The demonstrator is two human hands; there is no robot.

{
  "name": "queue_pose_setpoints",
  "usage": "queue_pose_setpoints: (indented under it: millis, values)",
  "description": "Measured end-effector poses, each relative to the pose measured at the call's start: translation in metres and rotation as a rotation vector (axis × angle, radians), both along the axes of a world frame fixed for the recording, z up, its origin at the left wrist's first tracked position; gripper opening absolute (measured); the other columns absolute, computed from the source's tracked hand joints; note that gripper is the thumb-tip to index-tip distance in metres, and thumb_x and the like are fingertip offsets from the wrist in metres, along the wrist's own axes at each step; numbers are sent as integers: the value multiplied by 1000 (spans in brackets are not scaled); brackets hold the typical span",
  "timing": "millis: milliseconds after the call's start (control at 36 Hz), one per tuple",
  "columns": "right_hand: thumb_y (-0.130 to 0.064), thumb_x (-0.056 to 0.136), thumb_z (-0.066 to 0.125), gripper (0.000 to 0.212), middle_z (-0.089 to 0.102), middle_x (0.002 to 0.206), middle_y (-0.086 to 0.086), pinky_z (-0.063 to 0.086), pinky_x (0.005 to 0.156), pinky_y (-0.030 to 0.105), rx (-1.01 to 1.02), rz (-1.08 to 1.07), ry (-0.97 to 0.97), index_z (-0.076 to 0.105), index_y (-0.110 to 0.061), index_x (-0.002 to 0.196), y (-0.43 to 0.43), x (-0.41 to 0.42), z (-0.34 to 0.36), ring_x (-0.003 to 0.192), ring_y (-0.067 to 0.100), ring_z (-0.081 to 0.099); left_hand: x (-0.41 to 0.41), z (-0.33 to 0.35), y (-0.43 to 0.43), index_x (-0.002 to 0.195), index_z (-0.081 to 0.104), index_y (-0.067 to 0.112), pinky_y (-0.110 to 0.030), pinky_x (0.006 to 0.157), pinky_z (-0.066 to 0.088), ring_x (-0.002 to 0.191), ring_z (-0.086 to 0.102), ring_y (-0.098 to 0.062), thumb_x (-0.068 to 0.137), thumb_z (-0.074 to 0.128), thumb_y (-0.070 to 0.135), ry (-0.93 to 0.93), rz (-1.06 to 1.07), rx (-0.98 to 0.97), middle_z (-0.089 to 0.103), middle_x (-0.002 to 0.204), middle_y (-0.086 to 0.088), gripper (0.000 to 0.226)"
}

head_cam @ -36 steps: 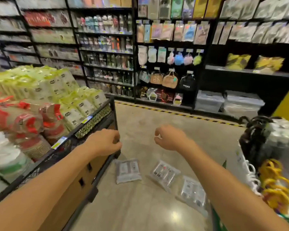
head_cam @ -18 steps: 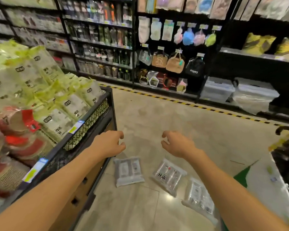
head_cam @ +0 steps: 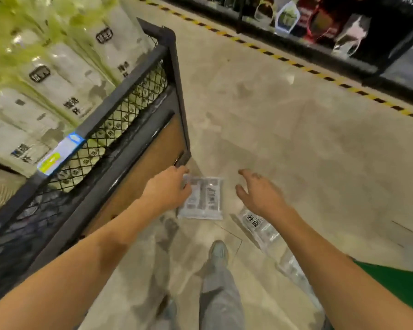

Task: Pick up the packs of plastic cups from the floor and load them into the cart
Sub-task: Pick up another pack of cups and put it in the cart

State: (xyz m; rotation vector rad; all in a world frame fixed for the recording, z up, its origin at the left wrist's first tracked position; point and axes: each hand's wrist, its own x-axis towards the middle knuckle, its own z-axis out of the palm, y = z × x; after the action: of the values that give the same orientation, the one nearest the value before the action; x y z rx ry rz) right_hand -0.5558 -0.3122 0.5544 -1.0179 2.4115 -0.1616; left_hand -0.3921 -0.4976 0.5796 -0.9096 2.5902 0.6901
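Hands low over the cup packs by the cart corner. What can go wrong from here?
1. The left hand is only at the left edge of the near pack; flat clear film on the glossy floor may slide rather than lift.
2. The cart corner is right beside that hand; knuckles or pack could catch on it.
3. The right hand is open over a second pack; a shoe nearby might step on it.

A yellow-and-black striped tape (head_cam: 284,58) runs slantwise across the glossy beige floor (head_cam: 296,139), just in front of a dark shelf unit (head_cam: 391,51) holding clear and red bags (head_cam: 287,19); a green patch (head_cam: 391,282) lies at lower right. A grey shoe (head_cam: 218,252) and trouser leg (head_cam: 221,301) stand below.
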Motion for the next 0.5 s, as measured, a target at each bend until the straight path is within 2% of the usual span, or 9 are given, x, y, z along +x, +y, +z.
queue_pose_setpoints:
  millis: [139,222,333,417,444,500]
  values:
    - [-44,101,41,52,55,129,10,49,93,52,28,-24,-79,31,-30,150,-30,-40,-112,113,34,58,-37,-112,-29,147,38,18,-44,93,49,115,57,-33,96,52,33,-22,39,46,54,131,-12,54]
    - [-42,102,40,54,56,125,14,51,85,45,64,-26,-134,29,-27,153,-42,-49,-190,108,36,59,-48,-192,-45,155,23,24,-46,105,42,132,45,-33,98,50,36,-142,71,109,43,146,-11,64]
    - [-42,103,40,55,56,124,15,51,83,43,94,-34,-205,27,-28,154,-51,-56,-311,108,35,60,-50,-313,-63,153,26,27,-46,99,46,121,53,-35,93,52,38,-157,103,93,49,134,-12,66]
    - [-43,102,41,57,54,125,15,52,86,46,87,-46,-255,23,-30,155,-57,-61,-412,107,34,60,-50,-414,-83,148,28,33,-48,92,50,108,57,-28,79,48,48,-144,189,119,53,121,-5,73]
    - [-44,102,42,58,53,126,15,53,86,47,92,-53,-259,22,-32,156,-59,-61,-450,107,34,59,-50,-450,-89,149,26,35,-48,94,49,111,56,-29,76,50,50,-137,237,137,54,124,-7,77]
    - [-48,101,43,62,50,128,15,53,88,50,82,-75,-260,18,-36,156,-61,-61,-504,110,34,57,-45,-505,-96,153,22,36,-48,102,43,124,51,-34,85,54,47,-129,308,129,49,138,-13,76]
